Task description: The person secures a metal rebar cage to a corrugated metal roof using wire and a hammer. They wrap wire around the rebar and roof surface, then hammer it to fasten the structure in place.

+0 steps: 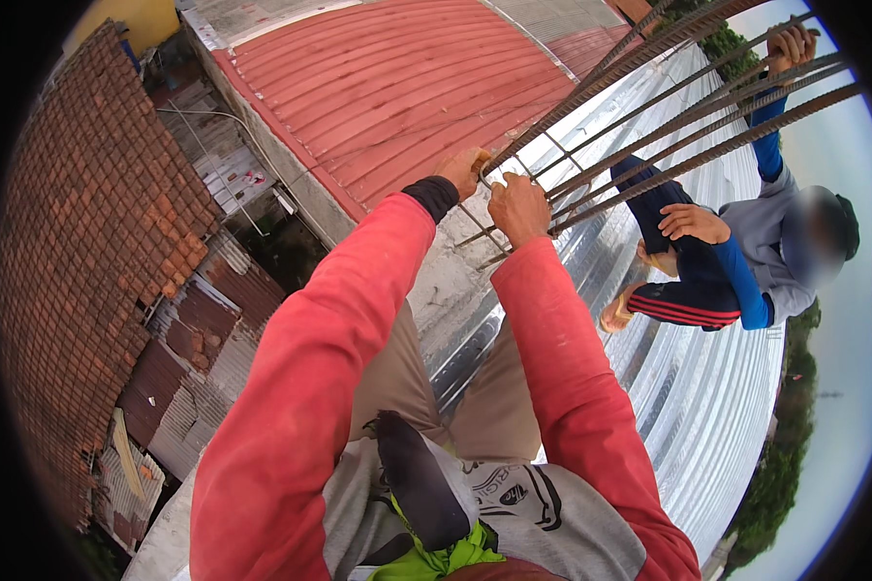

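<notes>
A bundle of long ribbed steel rebars [615, 76] slants up from the concrete ledge [452, 266] toward the upper right, with thin square stirrups [560, 147] around the bars. At the bundle's lower end my left hand [463, 171] is closed on a bent steel stirrup beside the leftmost bar. Close to its right, my right hand [520, 208] grips the same stirrup with curled fingers. Any tie wire between the fingers is too small to make out. Both forearms, in red sleeves, reach forward.
On the right a person [775, 228] sits on the shiny corrugated metal roof [688, 407], one hand [791, 48] raised to the rebars' upper ends. Red roofing [397, 87] lies ahead. At left the ledge drops to lower tiled roofs [107, 261] and rusty sheets [199, 334].
</notes>
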Demonstrator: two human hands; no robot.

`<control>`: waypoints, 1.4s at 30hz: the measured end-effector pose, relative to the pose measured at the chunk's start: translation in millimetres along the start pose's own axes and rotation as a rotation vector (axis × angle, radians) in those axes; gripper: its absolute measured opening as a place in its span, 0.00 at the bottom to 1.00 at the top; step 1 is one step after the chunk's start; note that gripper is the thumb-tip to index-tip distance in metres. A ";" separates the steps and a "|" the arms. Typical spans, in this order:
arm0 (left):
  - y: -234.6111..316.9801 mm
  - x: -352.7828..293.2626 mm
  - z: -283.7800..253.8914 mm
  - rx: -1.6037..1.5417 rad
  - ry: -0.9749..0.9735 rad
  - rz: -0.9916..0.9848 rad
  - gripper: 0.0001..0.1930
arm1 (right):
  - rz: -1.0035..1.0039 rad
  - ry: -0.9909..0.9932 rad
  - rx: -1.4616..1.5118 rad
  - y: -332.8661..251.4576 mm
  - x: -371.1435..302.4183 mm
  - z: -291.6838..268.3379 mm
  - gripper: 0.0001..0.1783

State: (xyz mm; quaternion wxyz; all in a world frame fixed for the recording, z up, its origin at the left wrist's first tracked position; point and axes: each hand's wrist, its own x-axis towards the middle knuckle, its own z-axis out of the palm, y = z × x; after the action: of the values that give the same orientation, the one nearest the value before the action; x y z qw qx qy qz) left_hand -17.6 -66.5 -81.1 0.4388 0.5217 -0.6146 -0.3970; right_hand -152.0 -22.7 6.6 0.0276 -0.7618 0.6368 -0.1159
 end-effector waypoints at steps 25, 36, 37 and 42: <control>-43.6 16.0 19.7 -0.083 0.153 -0.115 0.17 | -0.113 0.158 0.068 0.1 -20.0 7.5 0.17; -12.5 -22.8 18.3 0.525 0.064 -0.139 0.14 | 0.116 0.181 0.429 -4.8 -36.7 22.0 0.19; -6.9 -24.2 20.9 0.546 0.052 -0.173 0.14 | 0.146 0.197 0.466 0.1 -37.7 27.0 0.19; -0.7 -25.0 15.3 0.464 0.000 -0.245 0.14 | 0.256 0.139 0.714 2.4 -36.9 29.6 0.21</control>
State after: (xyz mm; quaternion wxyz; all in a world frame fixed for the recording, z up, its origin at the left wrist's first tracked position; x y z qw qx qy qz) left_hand -30.2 -41.3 -89.5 0.2562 0.6788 -0.6214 -0.2956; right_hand -154.0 9.8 -27.8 0.2623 -0.6089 0.6467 -0.3772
